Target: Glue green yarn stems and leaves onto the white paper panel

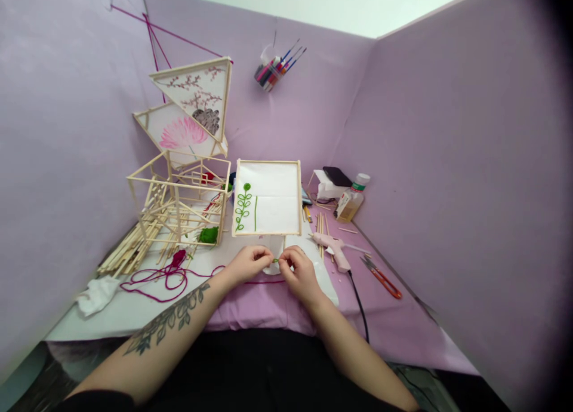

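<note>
My left hand (249,262) and my right hand (299,270) meet just in front of a white paper panel in a wooden frame (267,197). Both pinch a tiny green piece of thread (276,260) between their fingertips. The panel carries a green looped stem and a straight green line at its left side. Under my hands lies a small white sheet. A pink glue gun (333,246) lies just right of my right hand, its black cord trailing toward me.
A wooden stick lantern frame (179,200) with painted flower panels stands at left, loose sticks beside it. Magenta yarn (165,276) loops at front left near a white tissue (96,294). Red snips (381,276), a glue bottle (351,200) and purple walls surround.
</note>
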`<state>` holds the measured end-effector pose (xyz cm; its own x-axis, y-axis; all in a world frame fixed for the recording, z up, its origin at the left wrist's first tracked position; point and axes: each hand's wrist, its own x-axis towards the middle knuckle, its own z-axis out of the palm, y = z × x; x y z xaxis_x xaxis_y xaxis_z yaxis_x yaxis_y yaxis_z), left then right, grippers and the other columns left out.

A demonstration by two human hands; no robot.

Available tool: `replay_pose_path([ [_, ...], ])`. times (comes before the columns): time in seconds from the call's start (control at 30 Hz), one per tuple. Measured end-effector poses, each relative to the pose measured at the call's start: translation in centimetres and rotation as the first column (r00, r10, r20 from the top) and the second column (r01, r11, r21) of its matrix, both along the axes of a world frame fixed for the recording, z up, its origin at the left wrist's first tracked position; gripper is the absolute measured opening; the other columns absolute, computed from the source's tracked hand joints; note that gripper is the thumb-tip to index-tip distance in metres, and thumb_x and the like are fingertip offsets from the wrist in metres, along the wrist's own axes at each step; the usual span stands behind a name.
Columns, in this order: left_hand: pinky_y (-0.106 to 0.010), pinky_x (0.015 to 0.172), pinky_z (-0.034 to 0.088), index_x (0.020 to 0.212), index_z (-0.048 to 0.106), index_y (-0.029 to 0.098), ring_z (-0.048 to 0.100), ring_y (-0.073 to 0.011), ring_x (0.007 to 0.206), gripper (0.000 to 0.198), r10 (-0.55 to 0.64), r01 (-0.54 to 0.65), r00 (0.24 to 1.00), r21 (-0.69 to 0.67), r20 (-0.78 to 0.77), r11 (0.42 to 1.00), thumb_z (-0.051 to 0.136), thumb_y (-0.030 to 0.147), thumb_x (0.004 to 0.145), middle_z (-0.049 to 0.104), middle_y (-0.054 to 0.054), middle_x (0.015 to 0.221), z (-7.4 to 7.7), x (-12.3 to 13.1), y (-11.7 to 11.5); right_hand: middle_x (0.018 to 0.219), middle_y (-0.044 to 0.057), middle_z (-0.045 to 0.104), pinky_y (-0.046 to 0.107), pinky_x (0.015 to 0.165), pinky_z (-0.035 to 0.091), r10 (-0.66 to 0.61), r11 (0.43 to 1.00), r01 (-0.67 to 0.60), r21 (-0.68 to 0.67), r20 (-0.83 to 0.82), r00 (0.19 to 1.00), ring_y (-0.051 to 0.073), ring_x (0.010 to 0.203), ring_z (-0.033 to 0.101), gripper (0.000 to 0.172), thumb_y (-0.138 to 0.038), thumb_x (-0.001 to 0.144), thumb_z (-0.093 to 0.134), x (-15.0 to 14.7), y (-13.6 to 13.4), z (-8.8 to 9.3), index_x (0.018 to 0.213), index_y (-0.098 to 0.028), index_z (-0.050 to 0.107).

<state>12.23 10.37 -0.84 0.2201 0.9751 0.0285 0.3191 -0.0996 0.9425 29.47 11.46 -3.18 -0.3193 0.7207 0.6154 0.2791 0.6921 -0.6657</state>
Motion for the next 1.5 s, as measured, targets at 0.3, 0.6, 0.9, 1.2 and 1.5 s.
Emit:
replay_pose_path([
  [0.3, -0.023, 0.059, 0.041, 0.079, 0.068, 0.013, 0.054, -0.0130, 0.061, 0.027, -0.037, 0.037, 0.999, 0.001, -0.017, 0.999, 0.056, 0.037, 0.075, 0.062, 0.000, 0.066, -0.2, 0.3, -0.2, 0.077, 0.002, 0.052, 0.026, 0.063, 0.039, -0.005, 1.000, 0.005, 0.010, 0.022, 1.000, 0.014, 0.070, 0.049, 0.009, -0.013, 0.082, 0.051, -0.1, 0.0, -0.2, 0.076, -0.019, 0.052],
  [0.6, -0.022, 0.058, 0.039, 0.067, 0.063, 0.014, 0.052, -0.0115, 0.058, 0.025, -0.040, 0.040, 0.999, -0.018, 0.001, 0.999, 0.054, 0.036, 0.074, 0.060, 0.001, 0.060, 0.0, 0.3, -0.1, 0.078, 0.002, 0.052, 0.026, 0.064, 0.040, -0.001, 1.000, 0.000, 0.011, 0.045, 0.999, 0.014, 0.071, 0.050, 0.009, -0.014, 0.082, 0.050, 0.0, 0.0, -0.3, 0.076, -0.020, 0.052],
  [0.9, -0.021, 0.053, 0.035, 0.066, 0.062, 0.014, 0.045, -0.0097, 0.053, 0.024, -0.022, 0.023, 1.000, -0.038, 0.006, 0.999, 0.053, 0.035, 0.074, 0.056, 0.003, 0.057, 0.4, 0.4, -0.3, 0.078, 0.002, 0.052, 0.026, 0.064, 0.041, 0.009, 1.000, -0.010, 0.015, 0.060, 0.998, 0.015, 0.071, 0.050, 0.010, -0.014, 0.082, 0.049, 0.0, -0.1, 0.0, 0.076, -0.020, 0.052],
  [1.2, -0.022, 0.051, 0.030, 0.062, 0.059, 0.014, 0.039, -0.0095, 0.052, 0.022, -0.018, 0.018, 0.999, -0.022, -0.028, 1.000, 0.051, 0.034, 0.070, 0.046, 0.005, 0.053, -0.1, 0.4, -0.2, 0.078, 0.003, 0.054, 0.027, 0.065, 0.042, 0.009, 1.000, -0.010, 0.016, 0.070, 0.997, 0.015, 0.072, 0.051, 0.010, -0.014, 0.082, 0.050, -0.4, -0.2, -0.1, 0.075, -0.020, 0.054],
  [1.5, -0.022, 0.057, 0.034, 0.063, 0.059, 0.015, 0.045, -0.0116, 0.058, 0.022, -0.005, 0.009, 0.997, 0.052, -0.079, 0.999, 0.049, 0.032, 0.073, 0.050, 0.003, 0.058, -0.3, -0.3, 0.1, 0.086, 0.008, 0.065, 0.031, 0.067, 0.043, -0.505, 0.863, 0.505, 0.033, 0.107, 0.856, 0.020, 0.076, 0.057, 0.021, -0.035, 0.087, 0.051, 7.1, 1.5, 1.9, 0.083, -0.018, 0.063],
])
